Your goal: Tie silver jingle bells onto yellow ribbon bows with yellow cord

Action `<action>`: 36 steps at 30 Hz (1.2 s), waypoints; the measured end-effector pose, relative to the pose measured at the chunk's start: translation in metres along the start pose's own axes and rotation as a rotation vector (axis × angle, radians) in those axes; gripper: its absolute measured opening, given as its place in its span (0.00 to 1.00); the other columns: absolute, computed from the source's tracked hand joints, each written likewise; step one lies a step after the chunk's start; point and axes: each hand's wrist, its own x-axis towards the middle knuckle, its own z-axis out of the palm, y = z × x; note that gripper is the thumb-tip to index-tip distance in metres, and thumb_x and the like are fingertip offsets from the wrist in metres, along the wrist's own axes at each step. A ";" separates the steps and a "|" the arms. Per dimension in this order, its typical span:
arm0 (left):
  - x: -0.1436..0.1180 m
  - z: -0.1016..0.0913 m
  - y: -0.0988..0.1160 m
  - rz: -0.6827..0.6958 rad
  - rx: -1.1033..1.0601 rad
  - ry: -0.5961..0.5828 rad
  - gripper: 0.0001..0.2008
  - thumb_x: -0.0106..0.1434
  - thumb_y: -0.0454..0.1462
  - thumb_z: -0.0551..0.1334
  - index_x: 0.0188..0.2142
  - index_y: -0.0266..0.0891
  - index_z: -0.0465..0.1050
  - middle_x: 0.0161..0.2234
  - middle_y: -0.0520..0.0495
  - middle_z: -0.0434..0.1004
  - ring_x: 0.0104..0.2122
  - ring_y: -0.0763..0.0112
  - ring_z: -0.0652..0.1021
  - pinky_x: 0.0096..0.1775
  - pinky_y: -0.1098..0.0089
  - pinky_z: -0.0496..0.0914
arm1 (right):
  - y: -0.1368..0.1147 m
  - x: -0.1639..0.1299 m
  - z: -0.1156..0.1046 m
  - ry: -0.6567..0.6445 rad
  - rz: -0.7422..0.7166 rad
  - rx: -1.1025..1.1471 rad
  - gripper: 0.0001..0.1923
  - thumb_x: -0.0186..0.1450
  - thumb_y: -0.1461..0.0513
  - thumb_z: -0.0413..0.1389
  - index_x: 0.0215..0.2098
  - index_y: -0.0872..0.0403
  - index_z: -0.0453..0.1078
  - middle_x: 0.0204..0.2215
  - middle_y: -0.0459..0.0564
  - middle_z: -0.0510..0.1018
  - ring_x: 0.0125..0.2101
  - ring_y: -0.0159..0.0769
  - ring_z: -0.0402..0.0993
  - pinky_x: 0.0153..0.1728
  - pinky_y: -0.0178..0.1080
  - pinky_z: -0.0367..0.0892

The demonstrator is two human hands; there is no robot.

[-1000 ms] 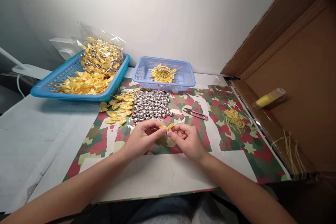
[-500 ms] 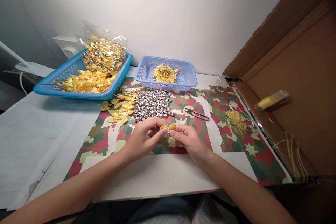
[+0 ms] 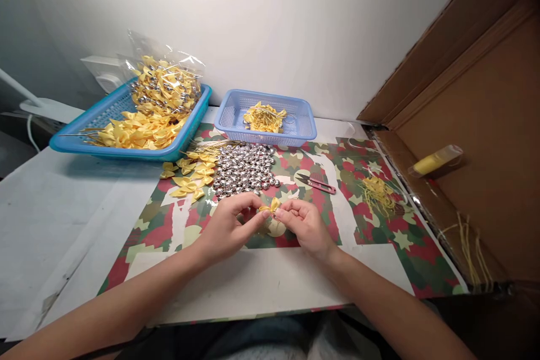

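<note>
Between my two hands, above the patterned table cover, is a small yellow ribbon bow. My left hand pinches its left loop between thumb and fingertips. My right hand closes on its right side near the knot, and the fingertips mostly cover whatever is there. Just beyond my left hand lies a pile of small silver bells. Several loose yellow bows with gold ties lie left of the bells. Thread snips with a red handle rest beyond my right hand.
A large blue basket at the left holds yellow bows and a clear bag of bows with bells. A smaller blue basket stands by the wall. Yellow thread scraps and a yellow tube are at the right, beside a cardboard panel.
The bow has turned in my fingers, and its right loop now stands up. The silver bell seen under it is now mostly hidden by my right fingertips. Both hands stay nearly in place.
</note>
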 end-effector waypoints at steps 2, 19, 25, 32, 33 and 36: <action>0.000 0.000 -0.001 0.002 0.005 0.007 0.11 0.62 0.40 0.60 0.26 0.38 0.72 0.24 0.50 0.72 0.24 0.73 0.71 0.25 0.75 0.64 | 0.000 0.001 0.000 -0.031 0.020 0.055 0.19 0.53 0.49 0.63 0.23 0.55 0.65 0.15 0.38 0.60 0.16 0.23 0.51 0.18 0.31 0.50; 0.004 -0.002 -0.009 -0.376 -0.503 -0.057 0.15 0.57 0.45 0.66 0.23 0.37 0.71 0.20 0.54 0.68 0.22 0.77 0.68 0.26 0.76 0.65 | -0.007 0.001 -0.015 0.042 -0.071 -0.089 0.18 0.56 0.50 0.63 0.34 0.54 0.68 0.14 0.33 0.50 0.15 0.22 0.43 0.16 0.30 0.42; 0.005 0.001 -0.011 -0.453 -0.553 -0.135 0.18 0.56 0.49 0.65 0.23 0.35 0.71 0.18 0.54 0.66 0.18 0.78 0.65 0.20 0.77 0.61 | -0.002 0.003 -0.008 -0.059 -0.057 -0.134 0.19 0.58 0.49 0.60 0.24 0.56 0.67 0.16 0.39 0.60 0.17 0.23 0.50 0.17 0.31 0.46; 0.007 -0.002 -0.009 -0.330 -0.438 -0.163 0.12 0.55 0.43 0.67 0.29 0.37 0.68 0.22 0.54 0.69 0.22 0.78 0.68 0.24 0.77 0.63 | -0.013 0.009 -0.020 -0.031 -0.049 0.054 0.15 0.58 0.51 0.61 0.34 0.52 0.67 0.18 0.37 0.56 0.18 0.25 0.48 0.20 0.32 0.49; 0.007 -0.004 -0.009 -0.276 -0.392 -0.156 0.11 0.56 0.42 0.65 0.28 0.37 0.67 0.22 0.54 0.68 0.22 0.77 0.68 0.25 0.76 0.64 | -0.022 0.011 -0.028 0.001 -0.073 0.154 0.13 0.59 0.52 0.59 0.34 0.51 0.66 0.18 0.37 0.54 0.18 0.26 0.48 0.21 0.32 0.52; 0.003 -0.010 -0.010 0.019 -0.071 -0.134 0.05 0.59 0.36 0.61 0.28 0.38 0.68 0.25 0.52 0.68 0.24 0.75 0.69 0.27 0.75 0.65 | -0.060 0.015 -0.060 0.118 -0.218 0.360 0.08 0.63 0.57 0.54 0.29 0.51 0.64 0.19 0.37 0.46 0.18 0.26 0.44 0.21 0.31 0.54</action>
